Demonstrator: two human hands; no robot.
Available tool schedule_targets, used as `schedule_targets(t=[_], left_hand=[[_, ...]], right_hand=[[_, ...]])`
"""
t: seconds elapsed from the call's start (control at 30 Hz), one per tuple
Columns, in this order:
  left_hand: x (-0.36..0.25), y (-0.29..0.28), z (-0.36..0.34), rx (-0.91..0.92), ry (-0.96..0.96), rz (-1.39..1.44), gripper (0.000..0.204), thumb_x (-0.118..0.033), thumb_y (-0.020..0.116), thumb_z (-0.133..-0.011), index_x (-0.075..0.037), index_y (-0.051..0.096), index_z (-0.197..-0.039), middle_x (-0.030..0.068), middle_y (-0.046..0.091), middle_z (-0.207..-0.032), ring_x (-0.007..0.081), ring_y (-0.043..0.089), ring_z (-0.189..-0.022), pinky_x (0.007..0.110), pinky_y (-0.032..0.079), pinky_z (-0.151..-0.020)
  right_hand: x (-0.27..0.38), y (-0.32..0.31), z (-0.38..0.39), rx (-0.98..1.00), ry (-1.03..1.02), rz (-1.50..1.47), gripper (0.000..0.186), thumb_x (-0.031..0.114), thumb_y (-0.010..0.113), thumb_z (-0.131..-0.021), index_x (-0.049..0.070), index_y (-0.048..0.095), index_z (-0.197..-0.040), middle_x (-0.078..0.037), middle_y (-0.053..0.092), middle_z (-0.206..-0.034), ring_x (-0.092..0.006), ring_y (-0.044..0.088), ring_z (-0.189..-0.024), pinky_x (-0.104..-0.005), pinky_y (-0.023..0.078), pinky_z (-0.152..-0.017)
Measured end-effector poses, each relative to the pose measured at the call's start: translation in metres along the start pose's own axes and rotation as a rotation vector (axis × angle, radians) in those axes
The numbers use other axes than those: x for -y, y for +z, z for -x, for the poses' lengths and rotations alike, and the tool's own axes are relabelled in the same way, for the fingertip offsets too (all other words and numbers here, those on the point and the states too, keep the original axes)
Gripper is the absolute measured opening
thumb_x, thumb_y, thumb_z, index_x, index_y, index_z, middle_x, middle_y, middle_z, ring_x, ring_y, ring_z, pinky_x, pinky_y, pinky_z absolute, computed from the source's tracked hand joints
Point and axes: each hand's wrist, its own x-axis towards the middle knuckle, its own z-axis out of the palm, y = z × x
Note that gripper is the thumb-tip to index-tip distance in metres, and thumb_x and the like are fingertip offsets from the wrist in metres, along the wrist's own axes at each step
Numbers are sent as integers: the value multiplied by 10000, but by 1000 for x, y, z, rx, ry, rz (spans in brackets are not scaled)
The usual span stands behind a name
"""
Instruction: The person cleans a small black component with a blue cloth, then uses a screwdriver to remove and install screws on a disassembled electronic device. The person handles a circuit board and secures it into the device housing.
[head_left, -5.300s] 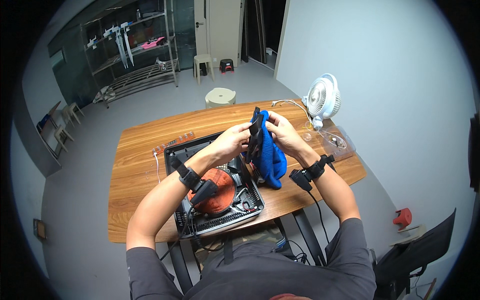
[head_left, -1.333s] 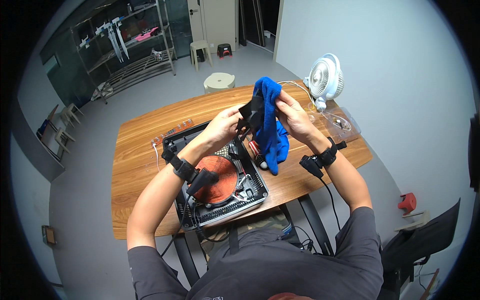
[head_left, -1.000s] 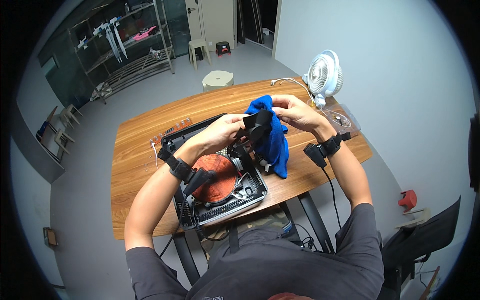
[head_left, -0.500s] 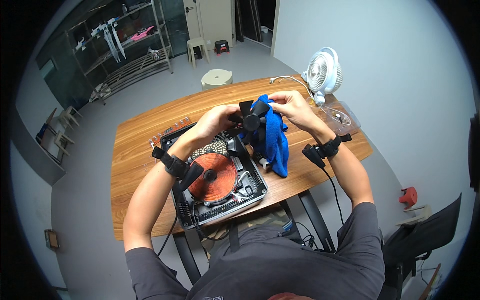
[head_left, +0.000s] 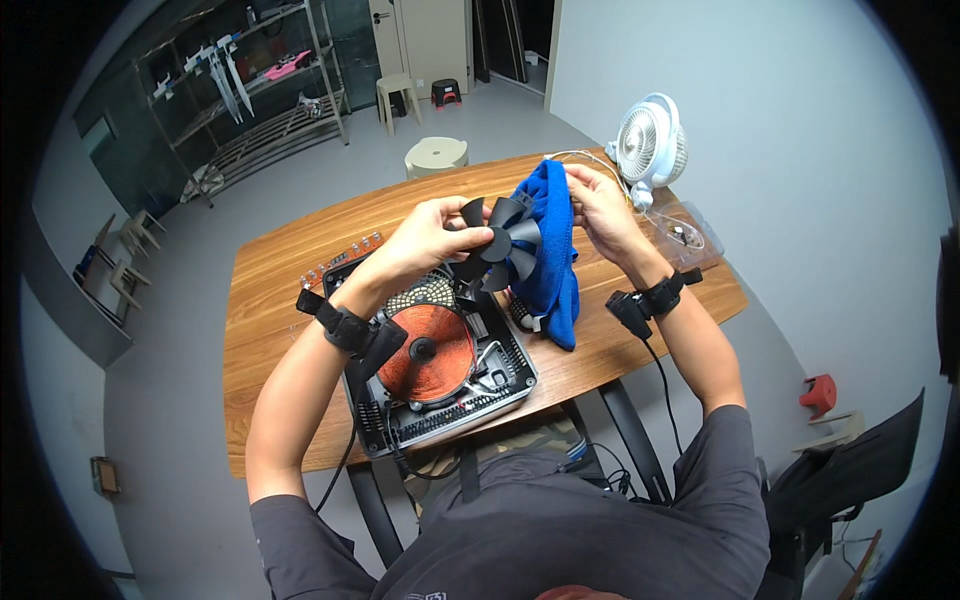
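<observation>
Between thumb and fingers, my left hand grips a small black fan blade wheel by its blades, above the far right corner of an opened induction cooker. A flat copper coil with a dark centre fills much of that cooker's black casing. My right hand pinches the upper edge of a blue cloth, which hangs down just right of the wheel. The cloth's lower end rests on the table, partly covering a small dark item with a white part.
An orange-red strip with several metal knobs lies beyond the cooker. A white desk fan and a clear plastic box stand at the table's far right. Wrist straps trail cables. A beige stool stands behind the wooden table.
The fan wheel has turned to show its blades more fully, with my left thumb across its hub. My right hand has drawn the cloth up and right, off the wheel.
</observation>
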Motion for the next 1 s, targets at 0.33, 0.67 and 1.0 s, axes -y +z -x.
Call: schedule_targets(t=[0.33,0.67,1.0], left_hand=[[11,-7,-8,-53,188,343,469,-196,728,-994,-20,549,-1391,40,676,-1174,133,642,-1107,329,533,-977],[17,4,-20,-133,198,250,442,-258,696,-1021,-27,572,-1378,10,685,-1177,93,630,-1054,289,495,-967],[23,7,-23,-200,190,230,205,-238,731,-996,-57,683,-1079,-21,681,-941,65,575,-844,247,467,-795]], right_hand=[[-3,9,4,293,135,-216,455,278,578,-1086,53,493,-1472,-90,649,-1317,-166,671,-1161,-330,609,-909],[-11,18,1,429,109,-113,590,136,684,-991,44,459,-1528,10,632,-1261,-11,597,-936,-148,464,-653],[-17,25,2,381,114,38,369,45,649,-947,-29,639,-1308,24,687,-1076,-14,606,-922,-180,488,-752]])
